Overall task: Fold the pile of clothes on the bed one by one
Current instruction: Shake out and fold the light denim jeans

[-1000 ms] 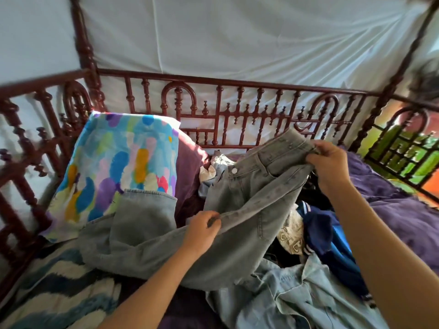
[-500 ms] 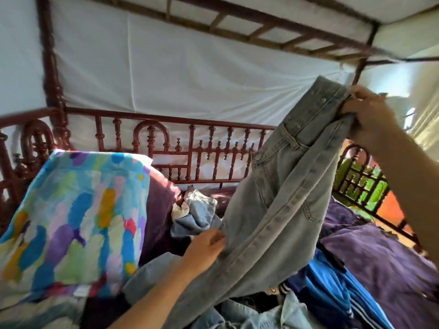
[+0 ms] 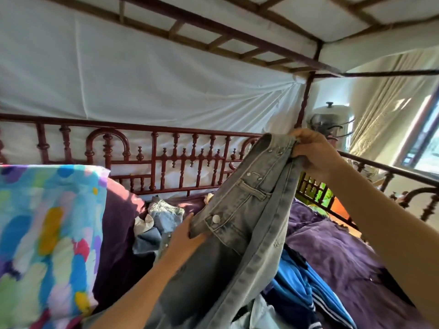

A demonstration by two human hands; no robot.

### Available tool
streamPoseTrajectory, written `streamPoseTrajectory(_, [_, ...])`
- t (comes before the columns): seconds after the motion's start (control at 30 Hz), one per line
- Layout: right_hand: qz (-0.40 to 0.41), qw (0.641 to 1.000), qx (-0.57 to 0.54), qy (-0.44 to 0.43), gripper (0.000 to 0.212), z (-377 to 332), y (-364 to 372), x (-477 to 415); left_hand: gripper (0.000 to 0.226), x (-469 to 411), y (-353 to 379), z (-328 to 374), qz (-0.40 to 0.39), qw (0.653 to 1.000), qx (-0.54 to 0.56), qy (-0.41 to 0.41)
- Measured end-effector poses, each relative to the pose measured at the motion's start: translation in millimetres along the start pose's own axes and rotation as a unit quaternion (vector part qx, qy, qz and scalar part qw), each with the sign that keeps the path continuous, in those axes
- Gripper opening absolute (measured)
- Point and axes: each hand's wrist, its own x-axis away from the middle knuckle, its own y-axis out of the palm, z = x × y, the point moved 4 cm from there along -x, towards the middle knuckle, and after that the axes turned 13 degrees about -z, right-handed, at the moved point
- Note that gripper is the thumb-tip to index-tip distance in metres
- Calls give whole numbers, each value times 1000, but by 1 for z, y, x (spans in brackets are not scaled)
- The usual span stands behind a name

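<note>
1. Pillow (image 3: 47,233) in bright blue, yellow, green and pink patches stands at the far left of the bed, with a dark plum cushion (image 3: 118,233) just beside it.
2. Behind both runs the bed's red turned-wood railing (image 3: 166,162), and white cloth (image 3: 142,79) is stretched behind and above it.
3. To the right of the cushion, a crumpled pale denim garment (image 3: 166,217) lies on the bed near the railing, as part of the pile.
4. The left hand (image 3: 185,236) reaches in from below. Its grip pinches the waistband of the jeans (image 3: 249,222) just beside the metal button (image 3: 216,218), with the thumb on top and the fingers hidden under the cloth.
5. The grey-blue jeans are held up off the bed between the 2 hands. The waistband slants up to the right, and the legs hang down over the pile to the bottom edge of the view.
6. The right hand (image 3: 313,155) is higher than the left, near the corner bedpost. Its grip is clenched around the bunched far end of the waistband.
7. Under the right forearm, a blue garment with white stripes (image 3: 299,293) lies in the pile just beside the hanging legs, with a purple blanket (image 3: 344,257) spread next to it.
8. At the far right, beyond the bed, are a lidded metal pot (image 3: 330,117), a pale curtain (image 3: 384,103) and a window (image 3: 425,150).
</note>
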Motion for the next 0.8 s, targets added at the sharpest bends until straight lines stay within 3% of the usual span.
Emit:
streamPoseTrajectory(0.07, [8,1000,-16,-22,70,-9,-10,1,138,1,-6,0,10,1000,4,-6])
streamPoseTrajectory(0.13, [5,998,-44,-43,70,-12,-18,2,150,-1,-14,-5,16,1000,-5,-13])
streamPoseTrajectory(0.17, [0,997,-55,-52,69,-13,-23,3,145,-2,-18,-9,23,999,4,-25])
streamPoseTrajectory(0.3, [15,995,-72,-69,58,-10,-45,7,90,-2,-28,-39,53,986,82,-135])
streamPoseTrajectory(0.4, [56,993,-81,-60,53,-2,-66,13,79,8,-12,-67,-110,933,300,-165])
streamPoseTrajectory(0.47, [98,990,-89,-49,45,6,-80,19,69,20,-3,-71,-182,917,312,-167])
streamPoseTrajectory(0.53, [166,982,-85,-33,40,16,-90,25,43,23,-3,-64,-195,928,270,-165])
streamPoseTrajectory(0.6, [250,966,-65,-15,37,30,-99,33,21,20,-13,-53,-148,950,235,-142])
streamPoseTrajectory(0.73, [388,921,7,47,31,74,-108,38,16,19,-49,-32,8,980,182,-83])
streamPoseTrajectory(0.8, [400,905,104,100,18,106,-107,36,16,31,-64,-33,60,986,143,-62])
